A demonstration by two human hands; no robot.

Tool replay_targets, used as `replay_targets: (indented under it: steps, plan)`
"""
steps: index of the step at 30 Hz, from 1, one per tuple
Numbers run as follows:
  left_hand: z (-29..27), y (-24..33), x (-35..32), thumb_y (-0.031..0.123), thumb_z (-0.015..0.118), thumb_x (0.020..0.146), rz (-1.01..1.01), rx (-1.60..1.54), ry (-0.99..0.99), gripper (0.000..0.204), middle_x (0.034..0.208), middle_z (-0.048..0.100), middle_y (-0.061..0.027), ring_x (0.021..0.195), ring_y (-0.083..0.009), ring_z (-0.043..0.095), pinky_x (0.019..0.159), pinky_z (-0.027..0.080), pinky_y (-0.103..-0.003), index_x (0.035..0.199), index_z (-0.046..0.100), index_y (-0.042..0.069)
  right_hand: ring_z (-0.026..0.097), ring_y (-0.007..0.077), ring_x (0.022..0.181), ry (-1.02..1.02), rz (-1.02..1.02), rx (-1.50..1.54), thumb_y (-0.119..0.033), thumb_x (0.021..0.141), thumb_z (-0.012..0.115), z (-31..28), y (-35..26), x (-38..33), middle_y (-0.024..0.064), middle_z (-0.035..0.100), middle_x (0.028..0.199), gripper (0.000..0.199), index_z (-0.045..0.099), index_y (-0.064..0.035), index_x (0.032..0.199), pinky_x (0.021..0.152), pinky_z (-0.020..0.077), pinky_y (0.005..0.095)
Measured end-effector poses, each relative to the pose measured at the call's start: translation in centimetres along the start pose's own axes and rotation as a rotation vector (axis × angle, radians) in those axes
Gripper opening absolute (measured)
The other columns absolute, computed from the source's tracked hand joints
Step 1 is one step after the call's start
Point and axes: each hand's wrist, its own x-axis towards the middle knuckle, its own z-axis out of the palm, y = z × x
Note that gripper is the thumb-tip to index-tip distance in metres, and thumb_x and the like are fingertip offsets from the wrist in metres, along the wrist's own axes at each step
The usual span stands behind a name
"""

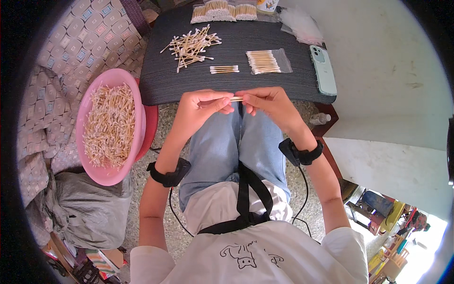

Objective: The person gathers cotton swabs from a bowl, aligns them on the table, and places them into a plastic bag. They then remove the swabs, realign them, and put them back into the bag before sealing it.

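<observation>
We hold both forearms out in front, elbows bent, our left hand (206,104) and right hand (264,102) meeting over the lap, just short of the near edge of the bench (279,87). Each grip is a near-closed pinch of thumb and fingers, and between them we have a few swabs (236,99) lying level by their two ends; fingertips hide the exact count. Our wrists angle inward. Beyond our hands, a short row (224,69) lies between the loose pile (194,47) and the filled bag (265,61). The pink basin (109,177) of swabs stands to our left.
</observation>
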Motion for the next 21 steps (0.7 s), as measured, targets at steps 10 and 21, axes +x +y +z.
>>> replay_targets:
  steps: [10, 21]
  plan:
    - [1.3, -0.8, 0.7, 0.006, 0.064, 0.088, -0.023, 0.046, 0.007, 0.02, 0.079, 0.065, -0.0082, 0.065, -0.0143, 0.064, 0.059, 0.052, -0.025, 0.105, 0.068, -0.003, 0.058, 0.0194, 0.063, 0.18, -0.632, -0.87, -0.008, 0.086, 0.064, 0.2, 0.7, -1.1, 0.0122, 0.062, 0.077, 0.016, 0.066, 0.0028, 0.097, 0.059, 0.0458, 0.0291]
    - [2.8, -1.6, 2.2, 0.008, 0.068, 0.083, 0.316, 0.518, -0.085, 0.014, 0.066, 0.057, -0.011, 0.055, -0.0192, 0.054, 0.051, 0.04, -0.032, 0.093, 0.069, -0.001, 0.062, 0.0344, 0.072, 0.096, -0.502, -0.819, -0.009, 0.085, 0.064, -1.9, 0.2, -1.9, 0.0176, 0.064, 0.081, 0.014, 0.064, 0.0046, 0.089, 0.063, 0.0487, 0.0388]
